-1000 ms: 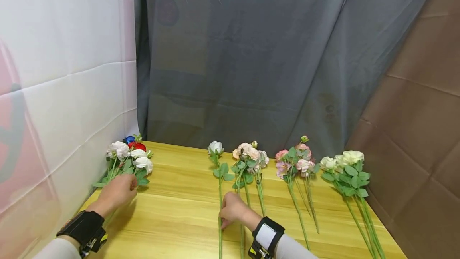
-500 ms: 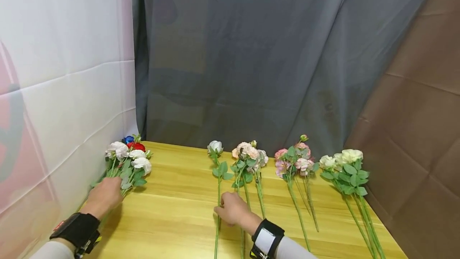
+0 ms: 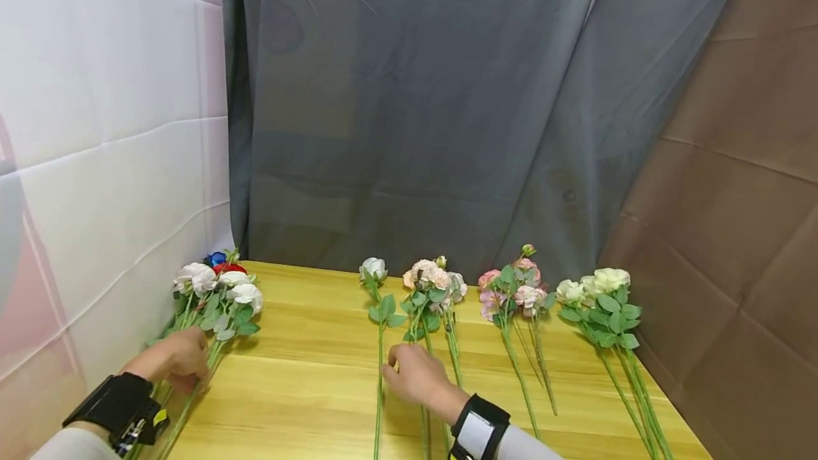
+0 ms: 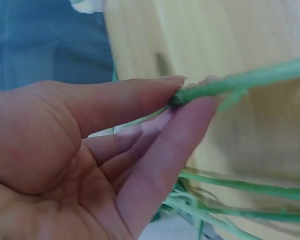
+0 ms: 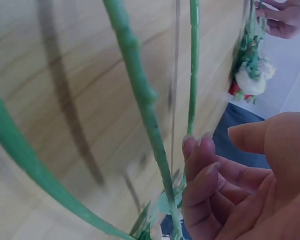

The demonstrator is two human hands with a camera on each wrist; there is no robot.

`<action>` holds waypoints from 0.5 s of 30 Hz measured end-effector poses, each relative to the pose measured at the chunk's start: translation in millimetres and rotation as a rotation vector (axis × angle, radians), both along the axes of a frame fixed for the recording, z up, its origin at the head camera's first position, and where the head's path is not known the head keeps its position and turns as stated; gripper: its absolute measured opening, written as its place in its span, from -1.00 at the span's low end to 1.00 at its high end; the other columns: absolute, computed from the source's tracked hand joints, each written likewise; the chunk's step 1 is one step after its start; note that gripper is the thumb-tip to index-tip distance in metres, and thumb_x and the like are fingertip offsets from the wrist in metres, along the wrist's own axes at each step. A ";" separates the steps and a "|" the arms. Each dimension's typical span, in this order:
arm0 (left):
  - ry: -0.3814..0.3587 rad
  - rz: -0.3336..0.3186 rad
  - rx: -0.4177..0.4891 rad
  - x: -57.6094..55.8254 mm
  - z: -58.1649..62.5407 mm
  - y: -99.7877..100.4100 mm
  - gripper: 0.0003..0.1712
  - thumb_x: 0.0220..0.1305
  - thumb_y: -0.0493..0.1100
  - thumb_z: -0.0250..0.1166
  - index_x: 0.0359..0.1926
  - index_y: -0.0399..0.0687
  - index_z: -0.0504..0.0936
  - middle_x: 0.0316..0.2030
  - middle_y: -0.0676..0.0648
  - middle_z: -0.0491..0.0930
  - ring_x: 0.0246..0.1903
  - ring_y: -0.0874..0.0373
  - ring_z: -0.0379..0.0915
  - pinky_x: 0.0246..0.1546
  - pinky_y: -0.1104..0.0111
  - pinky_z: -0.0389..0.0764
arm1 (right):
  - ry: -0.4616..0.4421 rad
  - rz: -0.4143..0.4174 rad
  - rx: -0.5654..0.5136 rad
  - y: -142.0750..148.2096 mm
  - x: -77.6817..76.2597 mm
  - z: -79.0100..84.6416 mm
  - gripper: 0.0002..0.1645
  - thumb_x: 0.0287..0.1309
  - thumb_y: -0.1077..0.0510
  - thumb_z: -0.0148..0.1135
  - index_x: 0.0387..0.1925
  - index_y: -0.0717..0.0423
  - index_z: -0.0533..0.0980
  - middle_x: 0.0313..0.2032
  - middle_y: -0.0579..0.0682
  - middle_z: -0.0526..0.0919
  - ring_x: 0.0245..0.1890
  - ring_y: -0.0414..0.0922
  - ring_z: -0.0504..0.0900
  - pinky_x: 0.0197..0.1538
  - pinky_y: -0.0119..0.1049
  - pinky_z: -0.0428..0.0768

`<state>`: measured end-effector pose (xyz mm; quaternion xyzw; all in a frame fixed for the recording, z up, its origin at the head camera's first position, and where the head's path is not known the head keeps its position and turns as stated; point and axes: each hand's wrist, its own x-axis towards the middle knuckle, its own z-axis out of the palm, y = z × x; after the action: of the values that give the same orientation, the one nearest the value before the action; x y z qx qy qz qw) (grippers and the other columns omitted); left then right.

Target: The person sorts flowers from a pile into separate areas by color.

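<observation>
At the left, my left hand point(image 3: 182, 360) is over the stems of a mixed bunch of flowers point(image 3: 220, 289) with white, red and blue heads. The left wrist view shows its thumb and index finger pinching a green flower stem point(image 4: 245, 79). My right hand point(image 3: 418, 375) is beside the single white rose point(image 3: 373, 270), whose long stem lies on the table. In the right wrist view, the right fingertips point(image 5: 206, 145) are at a green stem point(image 5: 194, 65), loosely bent, with the thumb apart; whether they touch it I cannot tell.
Peach-coloured flowers point(image 3: 431, 274) lie right of the white rose. Farther right are pink flowers point(image 3: 530, 297) and cream roses point(image 3: 610, 280), stems toward me. A white cloth wall point(image 3: 128, 197), grey curtain point(image 3: 396, 112) and brown panel point(image 3: 735, 233) enclose the wooden table point(image 3: 300, 375).
My left hand has moved nearer to me, down the stems of the mixed bunch. The right thumb and fingers have come off the white rose's stem. The head view has shifted slightly.
</observation>
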<state>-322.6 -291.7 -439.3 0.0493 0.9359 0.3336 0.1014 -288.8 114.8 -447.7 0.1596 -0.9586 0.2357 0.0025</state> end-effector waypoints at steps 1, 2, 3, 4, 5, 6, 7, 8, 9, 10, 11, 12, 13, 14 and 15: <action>0.024 -0.009 0.035 2.0 1.6 1.0 -0.46 -0.17 -0.56 0.35 -0.74 0.01 0.20 -0.80 0.02 0.38 -0.77 0.19 0.45 -0.67 0.30 0.64 | 0.007 -0.001 0.005 0.0 -0.1 0.6 -0.80 0.40 0.05 0.23 -0.24 0.08 0.65 -0.66 -0.17 0.46 -0.72 -0.24 0.33 -0.64 -0.34 0.27; 0.040 -0.013 0.064 3.6 3.9 2.9 -0.48 -0.16 -0.56 0.34 -0.72 -0.01 0.20 -0.78 0.02 0.39 -0.76 0.18 0.48 -0.64 0.29 0.66 | 0.012 -0.004 0.007 -0.1 -0.5 1.1 -0.80 0.40 0.05 0.23 -0.24 0.08 0.65 -0.64 -0.16 0.47 -0.71 -0.24 0.35 -0.63 -0.33 0.29; 0.048 -0.011 0.095 5.0 6.1 5.8 -0.47 -0.14 -0.56 0.33 -0.70 -0.01 0.18 -0.75 0.02 0.37 -0.74 0.17 0.47 -0.64 0.29 0.67 | 0.014 -0.006 0.005 -0.4 -1.0 1.9 -0.81 0.40 0.05 0.22 -0.24 0.07 0.65 -0.64 -0.16 0.47 -0.70 -0.24 0.36 -0.63 -0.33 0.29; 0.059 -0.012 0.123 5.5 8.3 9.2 -0.49 -0.09 -0.55 0.32 -0.67 -0.03 0.17 -0.72 0.01 0.38 -0.71 0.16 0.49 -0.62 0.28 0.68 | 0.022 -0.009 0.004 -1.1 -1.4 2.7 -0.81 0.40 0.05 0.22 -0.25 0.06 0.65 -0.64 -0.17 0.47 -0.71 -0.24 0.36 -0.64 -0.33 0.30; 0.063 -0.015 0.156 5.8 10.5 13.3 -0.49 -0.04 -0.55 0.31 -0.63 -0.04 0.16 -0.69 -0.02 0.37 -0.68 0.14 0.52 -0.60 0.26 0.69 | 0.032 -0.009 0.005 -2.1 -1.6 3.8 -0.81 0.41 0.05 0.21 -0.26 0.05 0.64 -0.66 -0.17 0.47 -0.72 -0.24 0.35 -0.65 -0.34 0.28; 0.077 -0.021 0.175 5.5 12.3 17.5 -0.51 -0.01 -0.55 0.30 -0.60 -0.07 0.17 -0.66 -0.04 0.37 -0.66 0.12 0.54 -0.59 0.26 0.70 | 0.047 -0.009 0.008 -3.4 -1.9 5.0 -0.81 0.41 0.05 0.21 -0.27 0.04 0.65 -0.68 -0.18 0.45 -0.73 -0.25 0.34 -0.66 -0.35 0.28; 0.084 -0.025 0.200 5.2 13.8 22.2 -0.54 0.03 -0.54 0.29 -0.57 -0.10 0.19 -0.63 -0.07 0.40 -0.63 0.09 0.58 -0.57 0.24 0.72 | 0.063 -0.009 0.012 -5.1 -2.1 5.9 -0.81 0.41 0.05 0.21 -0.26 0.03 0.65 -0.69 -0.19 0.44 -0.74 -0.26 0.33 -0.67 -0.36 0.27; 0.087 -0.023 0.222 4.8 15.1 27.8 -0.58 0.06 -0.54 0.29 -0.54 -0.14 0.22 -0.60 -0.10 0.44 -0.60 0.06 0.61 -0.54 0.22 0.73 | 0.077 -0.006 0.013 -7.2 -2.1 6.9 -0.81 0.41 0.05 0.21 -0.27 0.03 0.65 -0.71 -0.19 0.43 -0.76 -0.27 0.31 -0.68 -0.37 0.25; 0.096 -0.024 0.239 4.2 15.7 33.6 -0.60 0.09 -0.54 0.30 -0.52 -0.17 0.23 -0.58 -0.14 0.48 -0.57 0.03 0.63 -0.53 0.21 0.74 | 0.092 -0.001 0.011 -9.6 -1.7 8.3 -0.81 0.41 0.06 0.21 -0.28 0.03 0.65 -0.72 -0.21 0.42 -0.76 -0.28 0.31 -0.69 -0.38 0.25; 0.108 -0.030 0.257 3.5 15.6 39.2 -0.62 0.10 -0.54 0.30 -0.51 -0.19 0.25 -0.58 -0.16 0.50 -0.56 0.00 0.66 -0.52 0.20 0.75 | 0.104 0.007 0.007 -12.5 -1.4 9.2 -0.82 0.41 0.07 0.21 -0.27 0.04 0.66 -0.72 -0.22 0.43 -0.76 -0.28 0.31 -0.69 -0.39 0.25; 0.125 -0.033 0.269 2.8 15.3 45.2 -0.64 0.09 -0.54 0.31 -0.50 -0.21 0.27 -0.58 -0.17 0.52 -0.56 -0.01 0.67 -0.52 0.20 0.75 | 0.110 0.020 0.002 -15.5 -0.8 10.4 -0.82 0.40 0.07 0.22 -0.27 0.05 0.66 -0.71 -0.22 0.43 -0.76 -0.29 0.31 -0.69 -0.39 0.25; 0.140 -0.034 0.279 2.2 14.5 51.2 -0.65 0.09 -0.54 0.32 -0.50 -0.23 0.29 -0.58 -0.17 0.52 -0.55 -0.02 0.67 -0.52 0.20 0.75 | 0.105 0.038 -0.013 -18.7 -0.2 11.2 -0.83 0.39 0.09 0.23 -0.25 0.07 0.66 -0.69 -0.23 0.45 -0.75 -0.29 0.34 -0.69 -0.39 0.28; 0.149 -0.035 0.294 1.7 13.5 57.4 -0.65 0.09 -0.55 0.33 -0.49 -0.23 0.30 -0.59 -0.16 0.51 -0.55 -0.02 0.67 -0.52 0.20 0.75 | 0.093 0.062 -0.034 -22.2 0.3 12.0 -0.84 0.38 0.11 0.23 -0.24 0.09 0.67 -0.68 -0.21 0.47 -0.74 -0.29 0.35 -0.68 -0.39 0.29; 0.166 -0.043 0.302 1.1 12.5 63.6 -0.64 0.08 -0.55 0.34 -0.49 -0.23 0.30 -0.61 -0.15 0.51 -0.56 -0.02 0.67 -0.53 0.21 0.75 | 0.072 0.091 -0.060 -25.6 0.8 12.8 -0.85 0.37 0.13 0.24 -0.24 0.11 0.66 -0.64 -0.20 0.50 -0.71 -0.30 0.38 -0.65 -0.39 0.33; 0.180 -0.046 0.308 0.4 11.3 70.1 -0.64 0.07 -0.55 0.35 -0.51 -0.23 0.31 -0.62 -0.14 0.51 -0.58 -0.01 0.67 -0.54 0.21 0.74 | 0.041 0.121 -0.092 -29.0 1.2 13.3 -0.85 0.36 0.14 0.25 -0.22 0.14 0.66 -0.60 -0.19 0.54 -0.67 -0.30 0.43 -0.61 -0.40 0.39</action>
<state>-322.2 -221.6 -427.9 0.1154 0.8776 0.4650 0.0162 -287.6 85.8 -434.3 0.2217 -0.9352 0.2757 0.0152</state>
